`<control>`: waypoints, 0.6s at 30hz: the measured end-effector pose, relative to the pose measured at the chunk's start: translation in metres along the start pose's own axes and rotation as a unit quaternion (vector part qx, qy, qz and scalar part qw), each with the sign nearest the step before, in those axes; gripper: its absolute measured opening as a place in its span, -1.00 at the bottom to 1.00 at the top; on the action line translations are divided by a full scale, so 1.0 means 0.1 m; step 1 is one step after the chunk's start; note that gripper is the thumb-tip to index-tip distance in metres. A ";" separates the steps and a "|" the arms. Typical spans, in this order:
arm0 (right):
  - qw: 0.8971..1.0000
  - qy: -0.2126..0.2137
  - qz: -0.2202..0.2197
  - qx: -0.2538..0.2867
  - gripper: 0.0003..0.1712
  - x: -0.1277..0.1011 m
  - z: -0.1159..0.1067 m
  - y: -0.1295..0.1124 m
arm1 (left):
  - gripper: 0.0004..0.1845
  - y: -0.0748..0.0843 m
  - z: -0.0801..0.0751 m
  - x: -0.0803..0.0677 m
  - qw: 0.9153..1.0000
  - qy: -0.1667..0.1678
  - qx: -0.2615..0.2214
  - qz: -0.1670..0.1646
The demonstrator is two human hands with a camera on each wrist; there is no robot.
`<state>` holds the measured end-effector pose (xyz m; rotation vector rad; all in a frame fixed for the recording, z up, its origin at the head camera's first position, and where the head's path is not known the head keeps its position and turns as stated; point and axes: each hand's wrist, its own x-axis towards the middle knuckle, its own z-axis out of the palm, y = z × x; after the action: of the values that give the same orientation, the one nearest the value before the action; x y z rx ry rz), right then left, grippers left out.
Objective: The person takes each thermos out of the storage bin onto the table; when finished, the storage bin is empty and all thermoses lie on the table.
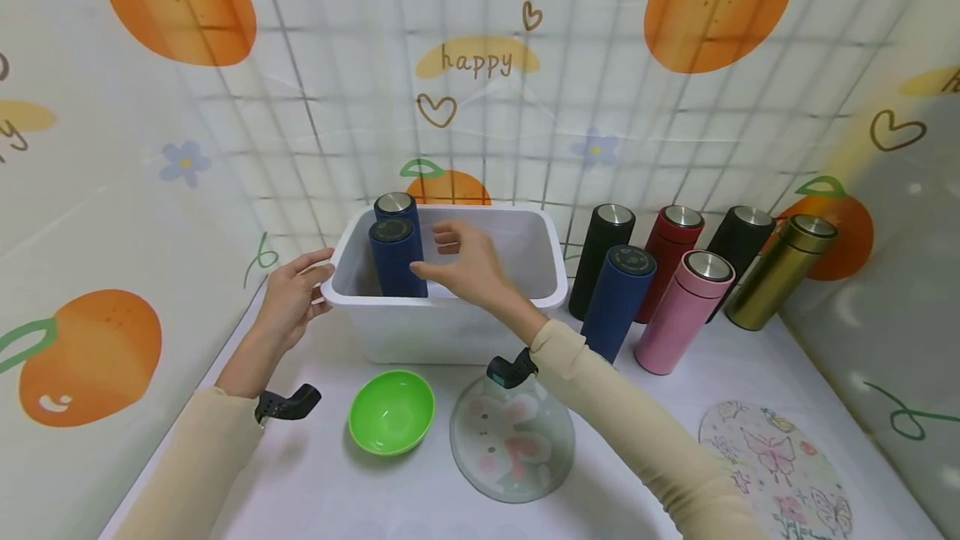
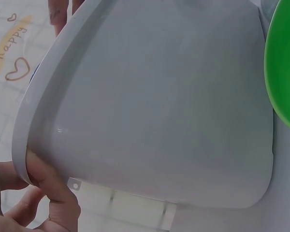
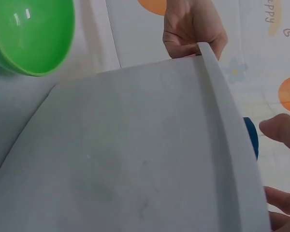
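My left hand (image 1: 285, 298) pinches the left rim of a white plastic bin (image 1: 442, 332), thumb and fingers on either side of the edge in the left wrist view. Two blue thermos bottles stand upright at the bin's left end: a front one (image 1: 396, 261) with a dark lid and a rear one (image 1: 395, 203) with a silver lid. Just right of the front bottle, my right hand (image 1: 468, 261) hovers over the bin, fingers bent loosely and thumb apart, holding nothing. In the right wrist view the bin's wall hides most of the blue bottle (image 3: 251, 137).
Right of the bin stand several thermoses: black (image 1: 600, 257), blue (image 1: 617, 302), red (image 1: 670, 261), pink (image 1: 681, 319), another black (image 1: 738, 244) and gold (image 1: 780, 273). In front lie a green bowl (image 1: 392, 412), a rabbit-print round mat (image 1: 510, 448) and a butterfly-print mat (image 1: 776, 465).
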<state>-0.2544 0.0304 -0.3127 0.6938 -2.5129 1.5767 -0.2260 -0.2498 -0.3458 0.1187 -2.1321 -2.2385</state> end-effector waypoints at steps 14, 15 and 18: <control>1.000 0.003 0.026 0.002 -0.23 0.17 0.21 -0.05 | -0.48 -0.02 -0.01 0.00 1.000 0.003 -0.018 -0.006; 1.000 0.004 0.029 0.001 -0.23 0.18 0.23 -0.05 | -0.48 -0.02 -0.01 0.01 1.000 0.003 -0.017 -0.006; 1.000 0.005 0.027 0.002 -0.24 0.21 0.26 -0.06 | -0.48 -0.02 -0.03 0.02 1.000 0.002 -0.010 -0.005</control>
<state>-0.2663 -0.0016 -0.3130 0.6215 -2.5421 1.5990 -0.2280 -0.2526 -0.3477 0.1316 -2.1117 -2.2619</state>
